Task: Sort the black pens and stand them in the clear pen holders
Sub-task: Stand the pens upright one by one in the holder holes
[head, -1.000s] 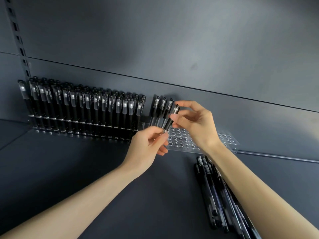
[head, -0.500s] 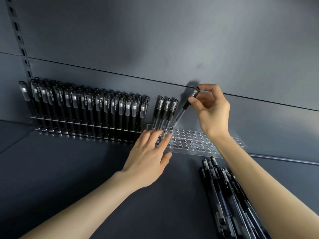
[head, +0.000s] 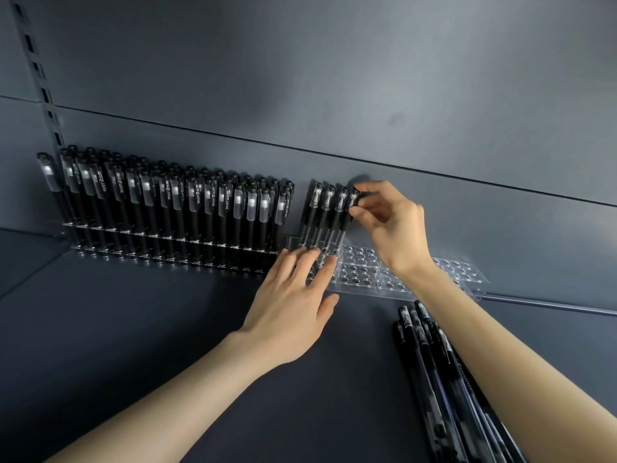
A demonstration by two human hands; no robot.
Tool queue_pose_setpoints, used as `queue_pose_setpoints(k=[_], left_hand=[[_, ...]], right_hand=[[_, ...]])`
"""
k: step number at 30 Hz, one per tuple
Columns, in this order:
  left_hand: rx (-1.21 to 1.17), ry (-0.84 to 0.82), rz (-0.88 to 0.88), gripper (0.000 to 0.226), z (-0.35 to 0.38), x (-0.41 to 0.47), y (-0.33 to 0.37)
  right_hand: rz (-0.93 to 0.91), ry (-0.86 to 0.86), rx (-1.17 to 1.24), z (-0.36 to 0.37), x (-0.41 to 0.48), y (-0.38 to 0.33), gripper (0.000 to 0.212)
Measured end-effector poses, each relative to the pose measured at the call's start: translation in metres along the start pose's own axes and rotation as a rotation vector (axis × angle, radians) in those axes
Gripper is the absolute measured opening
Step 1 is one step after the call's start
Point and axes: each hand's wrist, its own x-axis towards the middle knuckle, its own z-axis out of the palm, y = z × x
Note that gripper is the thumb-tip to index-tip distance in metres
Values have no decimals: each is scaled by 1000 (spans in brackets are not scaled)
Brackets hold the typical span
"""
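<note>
A clear pen holder (head: 362,274) with rows of round holes lies against the back wall. Several black pens stand in its left end; the rightmost pen (head: 345,222) stands in a hole with my right hand (head: 387,222) pinching its cap. My left hand (head: 293,302) rests flat, fingers spread, on the holder's left end at the pens' bases. A second holder (head: 173,243) to the left is packed with several upright black pens (head: 173,198). Loose black pens (head: 434,372) lie in a pile on the shelf at the lower right, partly behind my right forearm.
The dark grey shelf floor (head: 133,329) spreads in front of the holders. The back wall (head: 334,95) rises directly behind them, with a slotted upright (head: 43,85) at the far left. A clear rail (head: 551,304) runs along the right.
My right hand has lowered the tilted pen into a hole beside the three standing pens, so it now stands upright. My left hand stayed flat on the holder.
</note>
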Motion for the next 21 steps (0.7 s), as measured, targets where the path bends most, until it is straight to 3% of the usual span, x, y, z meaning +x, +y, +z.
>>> queue_pose_setpoints(k=[12,16,21], left_hand=[[-55,-75,-45,55,-11,0,6],[-135,-58,-46,48,-26,-1,21],[-162,-220,-67,39,-40,-4,65]], right_hand=[[29,-11,2,-10,-9,-5,28],[45,-18,-30,-28,-22,-12,17],[48,-70,-97,-69,-54,-4,9]])
